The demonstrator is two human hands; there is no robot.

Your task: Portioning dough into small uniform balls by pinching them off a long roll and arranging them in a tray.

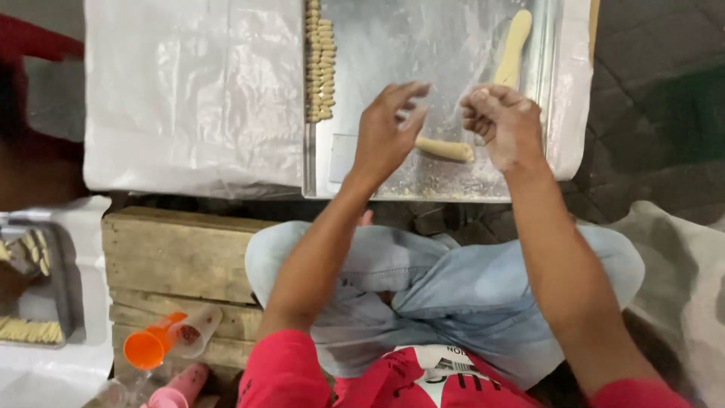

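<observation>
Hovering over a floured metal tray (362, 162), left hand (385, 132) fingers spread and empty, right hand (504, 121) curled, grip unclear, two dough ropes, one (445, 149) between the hands lying left-right, one (513, 47) upright toward the tray's far corner, two rows of cut pieces (320, 60) at its left edge.

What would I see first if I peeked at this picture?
Two bare hands over a floury metal tray: the left hand spread open, the right hand curled, pinching something too small to tell. Between them lies a short dough roll, with a longer dough roll at the tray's far right. Rows of small dough pieces line its left edge.
</observation>
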